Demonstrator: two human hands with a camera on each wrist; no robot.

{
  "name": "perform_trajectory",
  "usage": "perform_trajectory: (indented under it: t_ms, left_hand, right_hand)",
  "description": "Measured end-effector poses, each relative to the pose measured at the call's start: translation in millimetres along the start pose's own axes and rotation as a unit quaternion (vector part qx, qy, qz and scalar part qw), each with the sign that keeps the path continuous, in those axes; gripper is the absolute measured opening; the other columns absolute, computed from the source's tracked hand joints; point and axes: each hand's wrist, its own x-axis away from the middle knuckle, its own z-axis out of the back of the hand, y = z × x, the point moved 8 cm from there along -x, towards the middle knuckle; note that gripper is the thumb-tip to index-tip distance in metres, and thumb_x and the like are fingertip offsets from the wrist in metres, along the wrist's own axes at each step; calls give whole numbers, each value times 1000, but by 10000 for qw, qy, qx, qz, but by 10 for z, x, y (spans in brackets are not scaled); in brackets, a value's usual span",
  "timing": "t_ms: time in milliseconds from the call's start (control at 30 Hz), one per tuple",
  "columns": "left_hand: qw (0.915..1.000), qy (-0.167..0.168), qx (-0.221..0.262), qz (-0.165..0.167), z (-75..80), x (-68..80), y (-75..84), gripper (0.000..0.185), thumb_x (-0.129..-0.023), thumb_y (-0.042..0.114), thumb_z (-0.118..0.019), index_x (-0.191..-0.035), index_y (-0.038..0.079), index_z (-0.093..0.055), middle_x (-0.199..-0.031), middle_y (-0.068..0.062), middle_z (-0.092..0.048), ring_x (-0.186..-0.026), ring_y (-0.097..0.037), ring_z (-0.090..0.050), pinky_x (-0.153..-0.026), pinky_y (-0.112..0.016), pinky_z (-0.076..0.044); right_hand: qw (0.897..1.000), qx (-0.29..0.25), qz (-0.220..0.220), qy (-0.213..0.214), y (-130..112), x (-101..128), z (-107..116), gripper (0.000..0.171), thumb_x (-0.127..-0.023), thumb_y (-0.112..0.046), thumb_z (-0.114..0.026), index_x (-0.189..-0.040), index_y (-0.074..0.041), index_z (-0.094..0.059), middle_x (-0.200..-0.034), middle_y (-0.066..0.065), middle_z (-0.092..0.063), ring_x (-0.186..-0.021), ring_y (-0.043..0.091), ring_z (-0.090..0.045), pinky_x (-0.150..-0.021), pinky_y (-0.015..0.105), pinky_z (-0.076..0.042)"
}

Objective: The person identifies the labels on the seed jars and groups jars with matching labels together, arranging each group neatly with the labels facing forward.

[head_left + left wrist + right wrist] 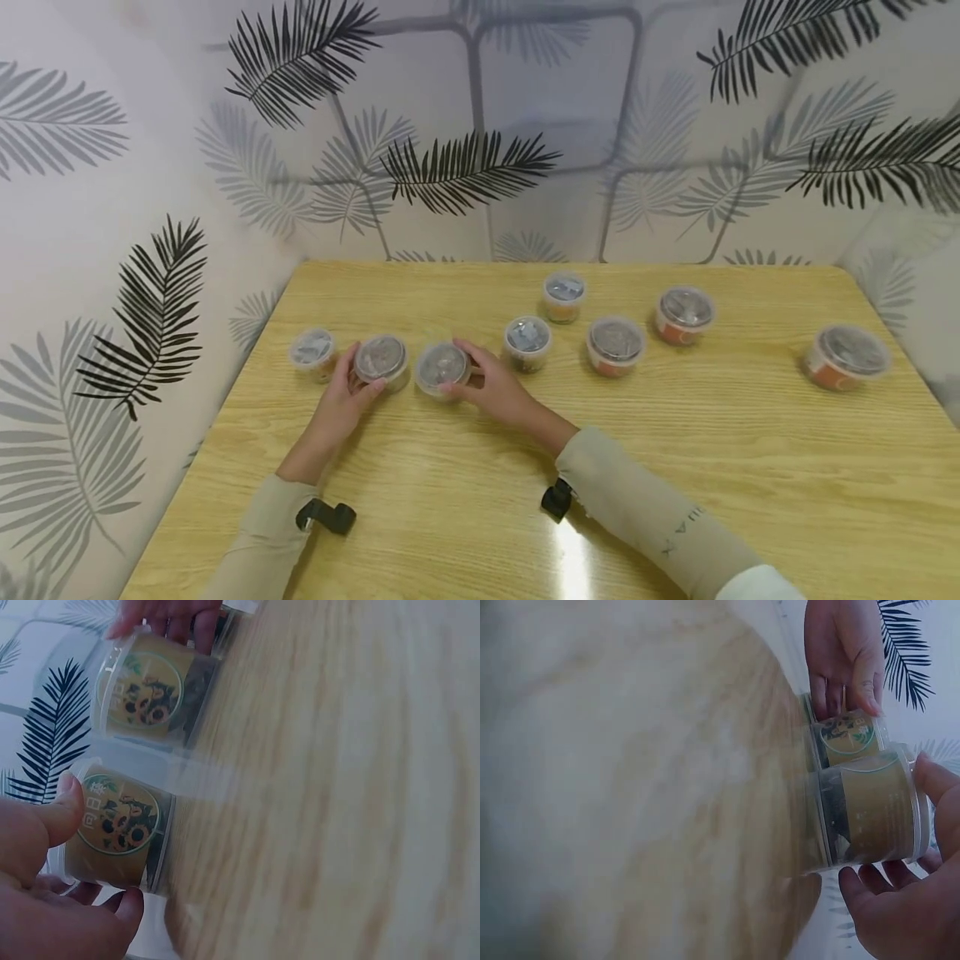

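Gripping two small clear-lidded tubs side by side near the left end of a wooden table, a person curls the left hand round one tub and the right hand round its neighbour. A third tub stands just left of the pair. Five more tubs trail rightward across the table, before a palm-leaf patterned wall.
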Motion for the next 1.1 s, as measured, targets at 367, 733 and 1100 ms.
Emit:
perform_trajectory:
  t_ms: [367, 733, 1100]
  left_hand:
    - [9994, 180, -235, 149, 5, 29, -1, 93, -92, 24, -60, -148, 13, 14, -153, -15, 4, -140, -26, -5, -110, -41, -19]
    - [9941, 900, -313, -511, -172, 467, 387, 59, -96, 15, -52, -144, 0, -20, -143, -18, -28, -129, -36, -30, -104, -34, -34]
    - [9844, -896, 125, -1506, -969, 530, 818, 53, -96, 3, -48, -144, 8, -26, -144, -11, -30, -131, -29, -29, -105, -31, -31]
  right_hand:
    - [9999, -59, 51, -111, 25, 164, -55, 79, -82, -13, -72, -145, -2, -26, -143, 14, -32, -125, 26, -41, -98, 35, -40]
    - [9993, -71, 197, 299, 198, 371, 117, 82, -75, -23, -78, -143, -10, -34, -137, 2, -42, -118, 20, -48, -94, 30, -44]
    - [9985, 67, 333, 422, -542, 807, 93, 73, -79, -10, -75, -140, -4, -36, -135, 7, -43, -120, 21, -44, -99, 40, -40]
